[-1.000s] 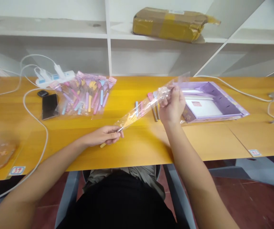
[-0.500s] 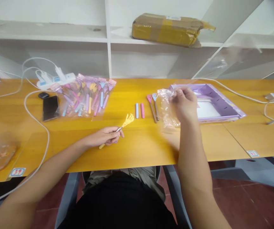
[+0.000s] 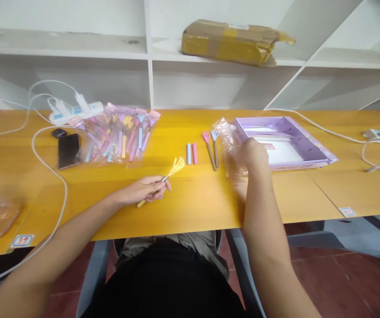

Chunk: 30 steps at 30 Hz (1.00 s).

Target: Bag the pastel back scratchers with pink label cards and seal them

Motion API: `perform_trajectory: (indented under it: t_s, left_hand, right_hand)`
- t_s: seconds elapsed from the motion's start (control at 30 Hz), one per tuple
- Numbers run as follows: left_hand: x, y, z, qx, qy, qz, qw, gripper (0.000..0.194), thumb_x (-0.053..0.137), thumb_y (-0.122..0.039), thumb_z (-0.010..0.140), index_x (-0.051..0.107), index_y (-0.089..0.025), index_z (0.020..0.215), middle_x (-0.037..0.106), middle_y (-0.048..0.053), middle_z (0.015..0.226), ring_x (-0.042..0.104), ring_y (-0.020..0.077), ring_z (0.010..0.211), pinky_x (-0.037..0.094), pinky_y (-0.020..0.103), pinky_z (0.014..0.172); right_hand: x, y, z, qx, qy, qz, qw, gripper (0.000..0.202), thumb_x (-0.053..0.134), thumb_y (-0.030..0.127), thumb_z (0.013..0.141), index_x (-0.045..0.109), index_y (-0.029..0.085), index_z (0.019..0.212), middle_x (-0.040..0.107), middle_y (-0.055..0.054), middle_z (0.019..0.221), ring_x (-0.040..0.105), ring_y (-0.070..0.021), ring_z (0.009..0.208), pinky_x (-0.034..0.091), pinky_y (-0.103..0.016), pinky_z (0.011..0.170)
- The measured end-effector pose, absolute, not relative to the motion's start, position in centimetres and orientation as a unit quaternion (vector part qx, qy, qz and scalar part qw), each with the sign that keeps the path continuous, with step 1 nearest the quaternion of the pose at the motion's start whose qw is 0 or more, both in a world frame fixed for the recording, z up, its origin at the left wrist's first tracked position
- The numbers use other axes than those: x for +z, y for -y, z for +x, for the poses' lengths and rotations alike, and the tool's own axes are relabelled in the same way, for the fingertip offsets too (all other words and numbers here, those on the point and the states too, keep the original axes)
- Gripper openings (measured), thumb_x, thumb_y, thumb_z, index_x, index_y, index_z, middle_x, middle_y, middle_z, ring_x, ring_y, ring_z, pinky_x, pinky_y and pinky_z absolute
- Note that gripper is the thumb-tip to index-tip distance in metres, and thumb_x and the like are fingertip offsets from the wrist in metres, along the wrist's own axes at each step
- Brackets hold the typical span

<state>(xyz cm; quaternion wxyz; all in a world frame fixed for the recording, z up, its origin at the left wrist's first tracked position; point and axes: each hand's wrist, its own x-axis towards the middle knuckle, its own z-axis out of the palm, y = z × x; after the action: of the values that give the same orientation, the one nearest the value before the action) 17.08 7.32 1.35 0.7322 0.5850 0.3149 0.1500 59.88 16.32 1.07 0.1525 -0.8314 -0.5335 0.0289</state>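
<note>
In our left hand [image 3: 152,187] we grasp the yellow scratcher [image 3: 177,165] by its shaft, fingers curled round it, just above the tabletop [image 3: 193,212] near its front edge; the hand-shaped head tilts toward the back edge and the yellow handle end pokes out below our fist. Our right hand [image 3: 255,152] is blurred beside the clear wrappers [image 3: 225,132], at the near left corner of the purple box [image 3: 316,152], and we cannot tell whether it pinches the film or has let it go. To handle this well, we think, we should keep the left grip firm on the shaft and off the thin fingers of the head, and lay the film flat, since it seems light enough to cling to our skin or drag the pink-headed scratcher [image 3: 210,148] and the blue-headed scratcher [image 3: 215,145] lying just beside it. The blue tube [image 3: 189,153] and pink tube [image 3: 195,153] lie side by side further left, between the two long edges. As for containers, the box holds a purple hand-shaped piece by its back wall, pale sheets and a small pink label; toward the tabletop's back edge at left, clear bags [image 3: 145,143] hold scratchers in pink, purple, blue and yellow.
</note>
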Motion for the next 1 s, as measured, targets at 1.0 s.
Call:
perform_trajectory:
  t_s: [1.0]
  left_hand:
    - [1.4, -7.4, 17.3, 0.172, -0.383, 0.889, 0.184, 0.014, 0.05, -0.028, 0.11, 0.06, -0.02, 0.106, 0.067, 0.009, 0.102, 0.065, 0.0257, 0.098, 0.053, 0.04, 0.088]
  right_hand:
    - [1.8, -9.2, 40.3, 0.356, 0.83, -0.291, 0.314, 0.051, 0.044, 0.054, 0.112, 0.045, 0.023, 0.072, 0.049, 0.002, 0.069, 0.047, -0.0144, 0.066, 0.038, -0.03, 0.067]
